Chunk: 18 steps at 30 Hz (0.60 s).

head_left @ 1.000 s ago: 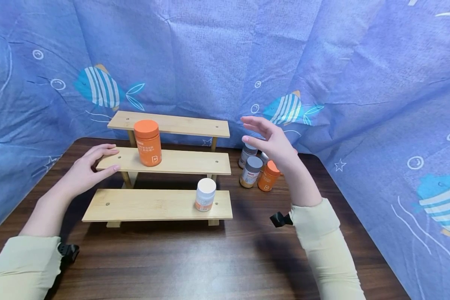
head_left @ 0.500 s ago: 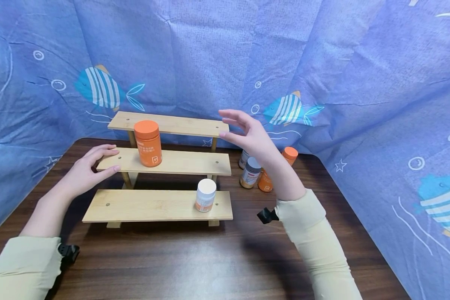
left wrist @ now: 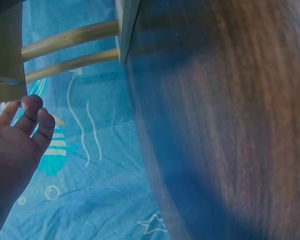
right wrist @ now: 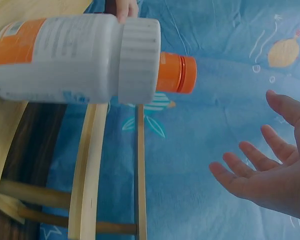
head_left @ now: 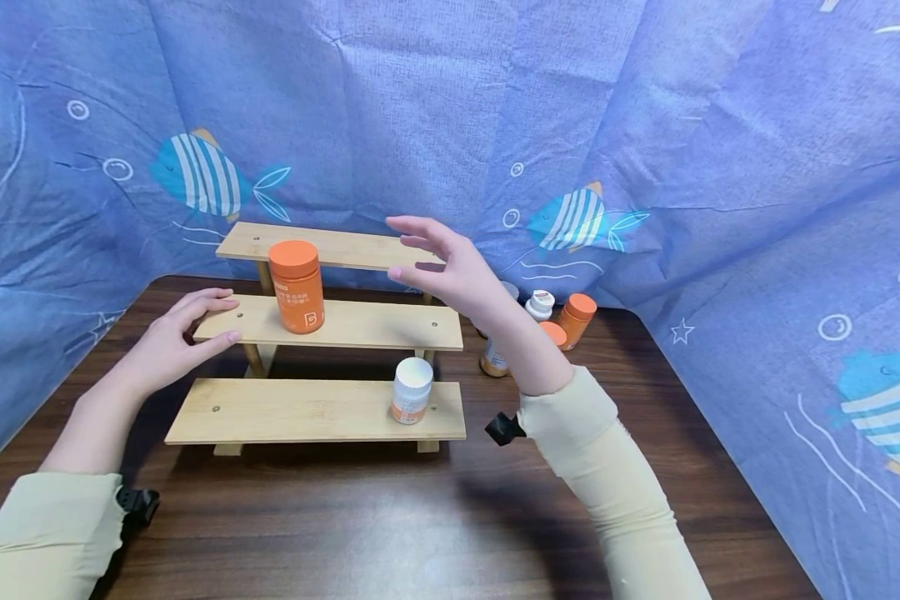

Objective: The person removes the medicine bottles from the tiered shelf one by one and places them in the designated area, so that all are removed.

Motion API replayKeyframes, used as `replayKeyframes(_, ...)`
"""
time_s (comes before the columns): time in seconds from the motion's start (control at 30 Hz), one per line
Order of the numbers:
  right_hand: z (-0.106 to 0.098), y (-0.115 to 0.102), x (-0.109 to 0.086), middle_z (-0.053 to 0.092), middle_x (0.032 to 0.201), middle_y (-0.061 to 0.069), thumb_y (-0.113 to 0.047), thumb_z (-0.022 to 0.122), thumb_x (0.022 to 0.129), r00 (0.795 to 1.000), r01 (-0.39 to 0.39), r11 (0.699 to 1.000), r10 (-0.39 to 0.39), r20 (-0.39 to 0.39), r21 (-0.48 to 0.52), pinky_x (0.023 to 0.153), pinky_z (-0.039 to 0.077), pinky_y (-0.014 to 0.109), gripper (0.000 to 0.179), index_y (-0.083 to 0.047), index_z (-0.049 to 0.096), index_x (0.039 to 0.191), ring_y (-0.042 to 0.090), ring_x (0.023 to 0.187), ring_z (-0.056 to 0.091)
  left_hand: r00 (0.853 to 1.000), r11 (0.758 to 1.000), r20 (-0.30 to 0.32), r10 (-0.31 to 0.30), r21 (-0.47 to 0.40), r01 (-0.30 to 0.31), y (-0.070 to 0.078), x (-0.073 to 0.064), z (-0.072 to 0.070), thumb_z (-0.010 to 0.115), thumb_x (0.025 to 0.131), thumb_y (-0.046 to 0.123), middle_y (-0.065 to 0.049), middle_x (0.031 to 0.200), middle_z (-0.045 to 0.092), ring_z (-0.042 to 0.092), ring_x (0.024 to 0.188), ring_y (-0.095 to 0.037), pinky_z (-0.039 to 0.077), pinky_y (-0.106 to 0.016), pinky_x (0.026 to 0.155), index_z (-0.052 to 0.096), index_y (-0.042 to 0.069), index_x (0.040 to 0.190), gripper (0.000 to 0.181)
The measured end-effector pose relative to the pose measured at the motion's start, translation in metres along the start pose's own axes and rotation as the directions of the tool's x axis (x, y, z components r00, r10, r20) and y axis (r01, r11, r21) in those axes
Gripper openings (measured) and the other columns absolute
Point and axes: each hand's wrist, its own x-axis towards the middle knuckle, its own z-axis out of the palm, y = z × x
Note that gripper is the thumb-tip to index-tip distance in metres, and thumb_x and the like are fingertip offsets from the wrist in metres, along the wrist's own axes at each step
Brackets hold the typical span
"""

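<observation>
My left hand grips the left end of the middle board of a stepped wooden rack, thumb at the front edge and fingers along the back. An orange bottle stands upright near the left of that board. On the lowest board, towards the right, is a white bottle with an orange band. My right hand hangs in the air over the right end of the top board, fingers spread and nothing held. In the right wrist view, this same hand appears apart from the white bottle.
Behind my right forearm several bottles cluster on the dark wood table, among them a white-capped one and an orange one. A blue cloth with fish prints hangs around the back and sides.
My right hand has moved left, from above the bottle cluster to over the right end of the rack. The left hand, rack and its two bottles stay put.
</observation>
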Motion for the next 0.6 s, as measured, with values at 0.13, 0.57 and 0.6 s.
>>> replayKeyframes(0.13,0.007,-0.002,0.006,0.044,0.144,0.001,-0.015,0.067,0.088,1.0,0.011,1.0,-0.011,0.024,0.004,0.105,0.036,0.034,0.056,-0.011,0.045,0.139,0.021,0.134,0.039,1.0,1.0,-0.002,-0.001,0.0,0.001,0.0,0.0,0.0,0.067,0.088,0.03,-0.007,0.146,0.037,0.033,0.132,-0.028,0.024,0.003,0.078,0.053,0.013,0.132,0.05)
replayKeyframes(0.57,0.037,0.003,0.028,0.046,0.142,-0.004,-0.016,0.069,0.087,0.998,-0.021,0.996,0.016,0.063,0.085,0.099,0.041,0.025,0.056,-0.016,0.047,0.138,0.012,0.13,0.041,1.0,1.0,-0.004,-0.007,0.006,0.007,0.001,0.001,0.001,0.067,0.088,0.03,-0.009,0.146,0.036,0.032,0.133,-0.029,0.024,0.003,0.078,0.053,0.013,0.133,0.05)
replayKeyframes(0.6,0.04,0.007,0.031,0.045,0.141,-0.007,-0.018,0.069,0.086,0.997,-0.025,0.996,0.019,0.069,0.087,0.099,0.04,0.025,0.056,-0.017,0.047,0.138,0.012,0.131,0.04,1.0,1.0,-0.004,-0.007,0.005,0.007,0.0,0.001,0.001,0.067,0.088,0.03,-0.008,0.146,0.036,0.032,0.133,-0.028,0.024,0.003,0.078,0.053,0.013,0.133,0.05)
